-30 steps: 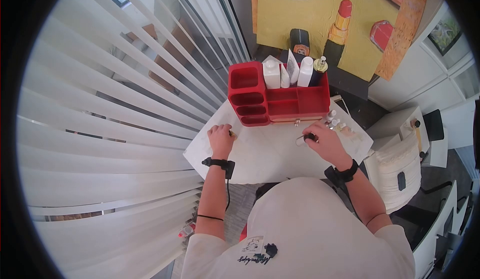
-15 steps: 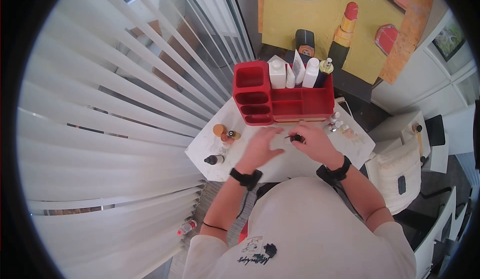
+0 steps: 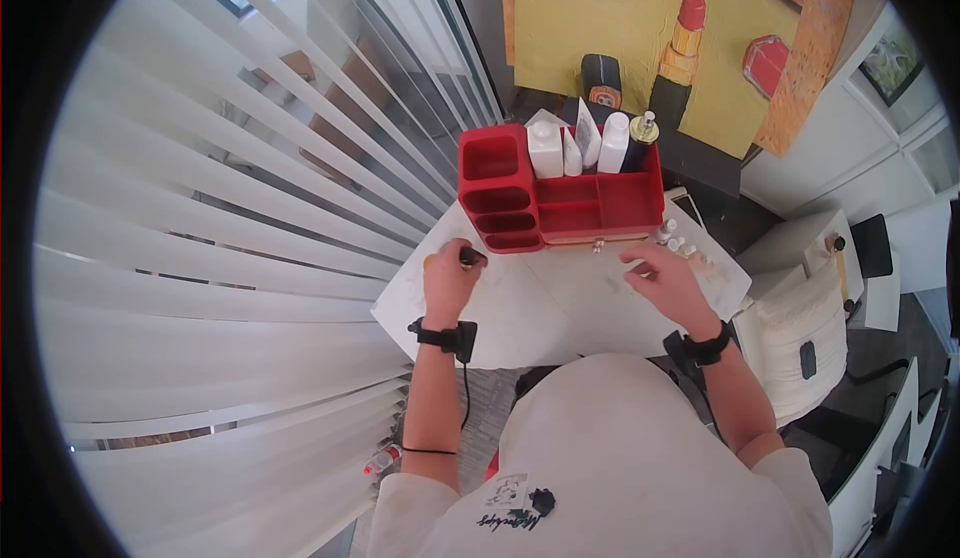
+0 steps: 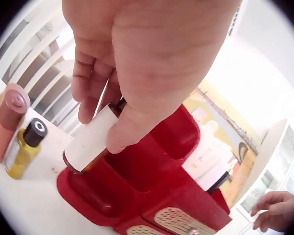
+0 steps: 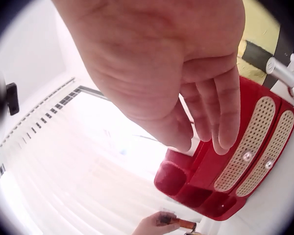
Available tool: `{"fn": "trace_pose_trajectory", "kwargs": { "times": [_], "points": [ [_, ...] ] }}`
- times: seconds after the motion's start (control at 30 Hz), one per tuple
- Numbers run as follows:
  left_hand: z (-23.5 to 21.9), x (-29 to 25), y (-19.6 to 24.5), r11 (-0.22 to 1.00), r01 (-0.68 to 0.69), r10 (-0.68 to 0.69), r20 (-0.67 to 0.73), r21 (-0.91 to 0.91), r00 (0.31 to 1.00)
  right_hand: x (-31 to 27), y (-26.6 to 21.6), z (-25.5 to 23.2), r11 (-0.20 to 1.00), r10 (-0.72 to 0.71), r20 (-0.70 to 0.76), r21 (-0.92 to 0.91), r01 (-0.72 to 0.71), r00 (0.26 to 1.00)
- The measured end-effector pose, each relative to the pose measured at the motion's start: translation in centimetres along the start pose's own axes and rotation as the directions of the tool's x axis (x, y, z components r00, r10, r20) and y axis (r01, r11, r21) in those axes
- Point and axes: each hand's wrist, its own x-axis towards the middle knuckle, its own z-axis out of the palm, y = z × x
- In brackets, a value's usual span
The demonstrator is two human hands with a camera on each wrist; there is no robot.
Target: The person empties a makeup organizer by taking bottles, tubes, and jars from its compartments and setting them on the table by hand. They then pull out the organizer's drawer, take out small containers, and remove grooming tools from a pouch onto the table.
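- Pinches a brown bottle (image 4: pixel 87 147) between the thumb and curled fingers of the left hand (image 3: pixel 452 280), with a white label round its body and its dark upper end partly hidden.
- Holds this bottle tilted, off the bench (image 3: pixel 560 328), near the left front corner of a red organizer (image 3: pixel 570 224).
- Holds the right hand (image 3: pixel 672 283) open and bare of any object, fingers loosely bent and thumb apart, above the bench near the organizer's right front corner.
- Shows a pink tube (image 4: pixel 8 125) and a yellow bottle with a black cap (image 4: pixel 22 152) side by side on the bench, near the left hand.
- Shows small bottles (image 3: pixel 668 230) on the bench beside the organizer's right end.
- Bears white containers (image 3: pixel 545 150) and a dark pump bottle (image 3: pixel 636 155) along the organizer's back row.
- Shows mesh-fronted drawers (image 5: pixel 250 144) with round knobs on the organizer's front.
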Motion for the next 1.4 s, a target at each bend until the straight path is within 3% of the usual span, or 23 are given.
{"fn": "trace_pose_trajectory", "kwargs": {
  "times": [0.13, 0.27, 0.53, 0.77, 0.8, 0.93, 1.0, 1.13, 1.2, 1.23, 1.3, 1.33, 1.37, 1.4],
  "points": [
    [1.4, 1.7, -3.5, 0.961, 0.006, -0.004, -0.008, 0.276, 1.0, -2.2, 3.2, -1.8, 0.996, 0.083, -0.075, 0.023, -0.081, 0.994],
    [3.3, 2.6, -5.0, 0.93, 0.038, -0.064, 0.06, 0.366, 0.996, -4.1, 4.2, -2.7, 0.98, 0.192, -0.116, 0.075, -0.184, 0.974],
    [4.6, 3.3, -5.7, 0.811, 0.009, -0.072, 0.085, 0.585, 0.994, -5.0, 4.4, -3.5, 0.976, 0.207, -0.154, 0.103, -0.192, 0.966],
    [3.8, 3.1, -4.5, 0.827, 0.037, -0.133, 0.131, 0.561, 0.982, -1.8, 1.2, -5.8, 0.995, 0.089, -0.228, -0.012, -0.094, 0.97],
    [3.7, 3.2, -4.5, 0.822, 0.042, -0.158, 0.157, 0.568, 0.975, -0.7, 0.8, -6.2, 0.997, -0.022, -0.28, -0.077, 0.0, 0.96],
    [2.7, 2.7, -3.6, 0.851, 0.049, -0.127, 0.115, 0.523, 0.985, 4.7, -1.6, -8.6, 0.975, -0.169, -0.381, -0.197, 0.098, 0.909],
    [1.6, 2.2, -2.3, 0.881, 0.03, -0.046, 0.022, 0.473, 0.999, 7.6, -2.9, -9.4, 0.979, -0.12, -0.378, -0.201, 0.045, 0.918],
    [0.6, 1.0, 0.1, 0.942, 0.013, 0.036, -0.138, 0.337, 0.99, 13.0, -1.9, -9.8, 0.957, -0.166, -0.313, -0.278, 0.077, 0.935],
    [-0.1, -0.1, 2.3, 0.973, 0.006, 0.038, -0.186, 0.232, 0.982, 15.1, -0.9, -9.0, 0.884, -0.313, -0.291, -0.437, 0.165, 0.904],
    [-0.3, -0.6, 2.7, 0.973, 0.013, 0.033, -0.195, 0.23, 0.98, 15.4, -0.9, -8.9, 0.882, -0.32, -0.284, -0.439, 0.174, 0.904],
    [-0.6, -1.7, 3.4, 0.991, -0.038, 0.063, -0.194, 0.128, 0.979, 15.8, -0.8, -8.5, 0.952, 0.012, -0.167, -0.298, -0.062, 0.986],
    [-0.7, -2.1, 3.8, 0.989, -0.058, 0.086, -0.215, 0.133, 0.973, 16.0, -0.3, -8.4, 0.951, 0.009, -0.157, -0.302, -0.057, 0.988],
    [-0.8, -2.6, 4.0, 0.99, -0.047, 0.075, -0.218, 0.131, 0.973, 16.0, 0.8, -8.4, 0.914, -0.182, -0.235, -0.399, 0.076, 0.955],
    [-0.8, -3.0, 4.3, 1.0, -0.014, 0.018, -0.207, 0.018, 0.978, 15.7, 0.6, -8.3, 0.844, -0.372, -0.29, -0.501, 0.192, 0.882]
  ]
}}
